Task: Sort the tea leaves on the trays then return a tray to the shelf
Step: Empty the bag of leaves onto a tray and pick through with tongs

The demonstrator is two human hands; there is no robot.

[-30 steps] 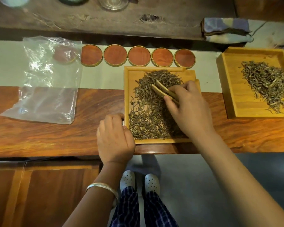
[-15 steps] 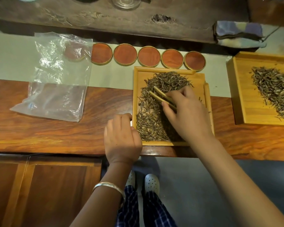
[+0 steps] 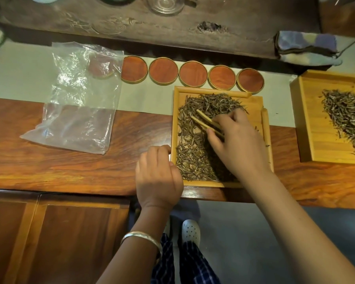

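The counter (image 3: 74, 160) carries everything. On it, right in front of me, sits the near tray (image 3: 254, 103), a shallow wooden box with thin raised rims; a second tray (image 3: 307, 124) lies well apart to my right with its own heap of leaves. The near tray looks light and stiff, so I judge it best lifted by two opposite rims and kept level, since a tilt would spill the load. My left hand (image 3: 157, 175) rests with curled fingers against the tray's left rim, steadying it. My right hand (image 3: 236, 144) is over the tray and pinches the tongs (image 3: 205, 123), a slim pair of wooden strips whose tips reach into the pile. The leaves (image 3: 195, 158) are spread loosely over the tray's left and middle part: dry, thin, brittle-looking slivers, nearly weightless. I reckon they would crush under a hard squeeze, so a soft nip on a few at a time suits them.
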